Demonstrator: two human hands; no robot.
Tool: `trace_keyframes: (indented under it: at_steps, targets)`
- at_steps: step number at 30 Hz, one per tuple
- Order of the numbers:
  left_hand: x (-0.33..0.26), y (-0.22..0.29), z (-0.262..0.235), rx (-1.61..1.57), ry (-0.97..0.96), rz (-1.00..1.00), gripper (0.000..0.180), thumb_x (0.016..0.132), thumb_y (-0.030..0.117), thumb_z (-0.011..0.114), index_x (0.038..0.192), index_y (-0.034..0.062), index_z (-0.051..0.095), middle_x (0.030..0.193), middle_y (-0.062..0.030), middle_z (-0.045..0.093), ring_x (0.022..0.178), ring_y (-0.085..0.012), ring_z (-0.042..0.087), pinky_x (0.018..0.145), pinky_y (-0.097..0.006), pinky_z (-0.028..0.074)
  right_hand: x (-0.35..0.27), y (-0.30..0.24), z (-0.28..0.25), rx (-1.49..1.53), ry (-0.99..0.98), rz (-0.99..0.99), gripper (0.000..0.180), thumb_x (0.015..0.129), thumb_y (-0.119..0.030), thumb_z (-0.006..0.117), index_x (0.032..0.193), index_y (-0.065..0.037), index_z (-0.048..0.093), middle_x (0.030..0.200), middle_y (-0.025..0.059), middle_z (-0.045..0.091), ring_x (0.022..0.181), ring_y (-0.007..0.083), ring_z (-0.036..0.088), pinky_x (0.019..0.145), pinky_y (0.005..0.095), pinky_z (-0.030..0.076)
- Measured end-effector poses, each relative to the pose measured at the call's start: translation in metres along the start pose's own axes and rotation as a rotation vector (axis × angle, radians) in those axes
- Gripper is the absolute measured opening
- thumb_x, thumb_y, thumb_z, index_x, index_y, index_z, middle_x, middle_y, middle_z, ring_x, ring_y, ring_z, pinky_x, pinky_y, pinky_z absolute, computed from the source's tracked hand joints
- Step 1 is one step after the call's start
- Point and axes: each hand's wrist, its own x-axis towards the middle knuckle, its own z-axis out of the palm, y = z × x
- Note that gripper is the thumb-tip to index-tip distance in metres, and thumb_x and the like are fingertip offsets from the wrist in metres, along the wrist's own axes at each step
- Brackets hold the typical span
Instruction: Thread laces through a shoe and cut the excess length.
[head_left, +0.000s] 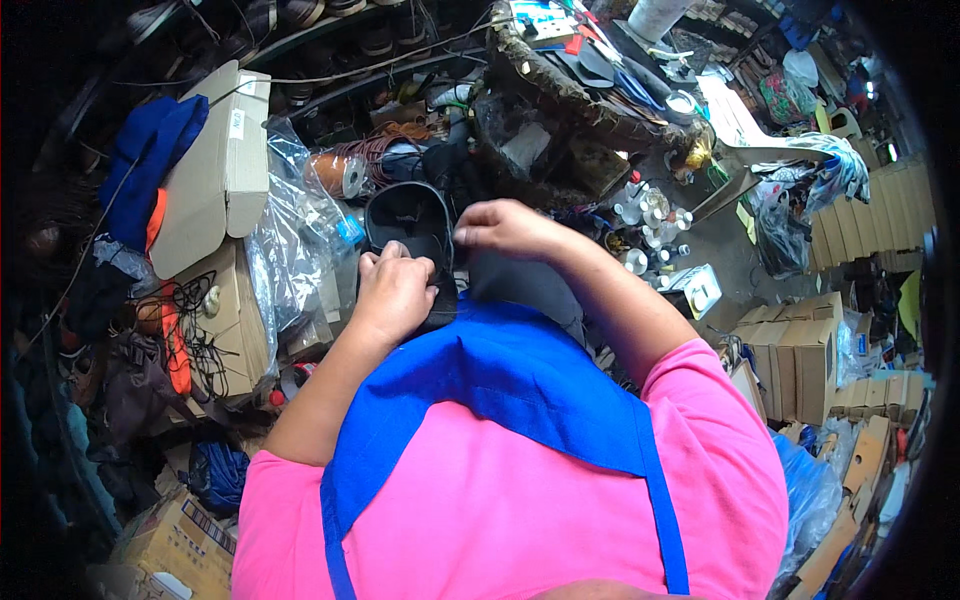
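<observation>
A black, boot-like piece [432, 208] with a wide rounded opening stands in front of my body, its dark inside showing. My left hand [396, 290] is closed on its near side, fingers bent over the edge. To the right of the opening, my right hand [508, 229] has its fingers curled together, with the tips close to the piece's right rim. Whatever those fingers may hold is hidden or too small to make out. A blue apron [500, 350] covers my lap, and a dark flat surface [525, 285] shows below my right forearm.
An open cardboard box [215, 170] and clear plastic sheeting [300, 260] stand at left. Beyond the piece are a cord spool [338, 175] and a rough-edged workbench [530, 85] bearing tools. White bottles [650, 215] cluster at right, with stacked cartons [795, 350] farther right.
</observation>
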Motion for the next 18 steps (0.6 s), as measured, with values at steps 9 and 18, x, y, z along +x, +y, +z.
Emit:
trace_keyframes:
  at_steps: [9, 18]
  targets:
    - [-0.009, -0.014, 0.028, -0.129, 0.15, 0.144, 0.01, 0.073, 0.015, 0.063, 0.08, 0.0079, 0.06, 0.115, -0.0092, 0.054, 0.124, -0.0291, 0.038, 0.097, -0.055, 0.025, -0.025, -0.017, -0.188, -1.072, 1.21, -0.144, 0.031, 0.08, -0.034, 0.063, 0.104, -0.015, 0.065, 0.115, 0.0122, 0.057, 0.104, 0.0317, 0.056, 0.09, 0.0441, 0.043]
    - [-0.011, -0.039, 0.042, -0.301, 0.464, 0.103, 0.008, 0.078, 0.009, 0.057, 0.079, 0.003, 0.053, 0.133, -0.0203, 0.042, 0.129, -0.0428, 0.03, 0.106, -0.048, 0.024, -0.008, -0.004, -0.205, -1.051, 0.903, 0.441, 0.051, 0.077, -0.044, 0.065, 0.121, -0.018, 0.058, 0.123, 0.0118, 0.053, 0.116, 0.031, 0.051, 0.097, 0.0436, 0.041]
